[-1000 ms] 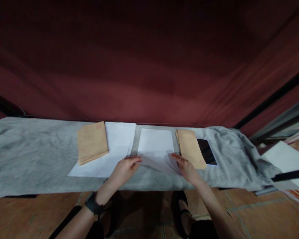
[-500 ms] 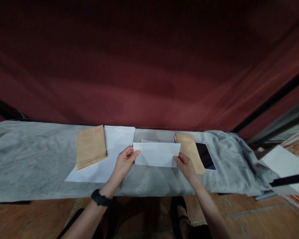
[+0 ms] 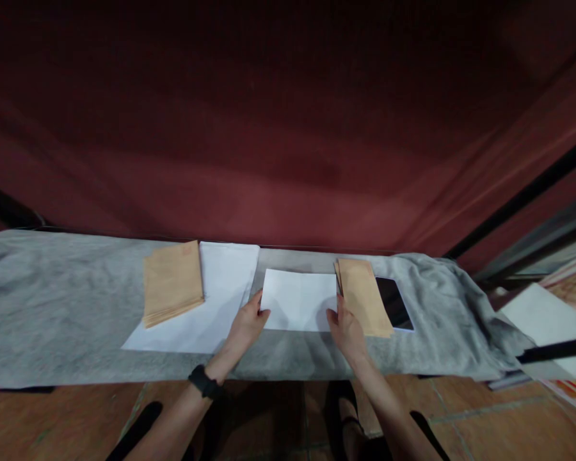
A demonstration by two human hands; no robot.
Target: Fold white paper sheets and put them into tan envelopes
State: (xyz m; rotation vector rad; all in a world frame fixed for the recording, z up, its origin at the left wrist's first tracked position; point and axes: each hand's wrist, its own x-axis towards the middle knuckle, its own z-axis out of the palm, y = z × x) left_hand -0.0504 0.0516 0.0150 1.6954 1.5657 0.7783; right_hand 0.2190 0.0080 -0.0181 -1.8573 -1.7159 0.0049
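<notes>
A white sheet of paper (image 3: 299, 301) lies low over the middle of the bench, between my two hands; a faint crease runs down it. My left hand (image 3: 248, 320) has the sheet's left edge between thumb and fingers. At the opposite edge, my right hand (image 3: 345, 325) pinches the paper the same way, its fingers partly hidden behind it. Just right of that hand is a small stack of brown envelopes (image 3: 365, 298). Beside my left hand lie larger white sheets (image 3: 228, 272), partly under another pile of brown envelopes (image 3: 173, 282).
A grey cloth (image 3: 67, 307) covers the long bench. Next to the right-hand envelopes lies a dark-screened phone or tablet (image 3: 394, 304). A dark red fabric wall (image 3: 288, 192) rises behind the bench. At far right, a white board (image 3: 540, 320) and a black bar (image 3: 557, 349) stick out.
My hands have come closer together and slightly lower. The paper between them, a wide narrow strip before, now looks shorter across and taller.
</notes>
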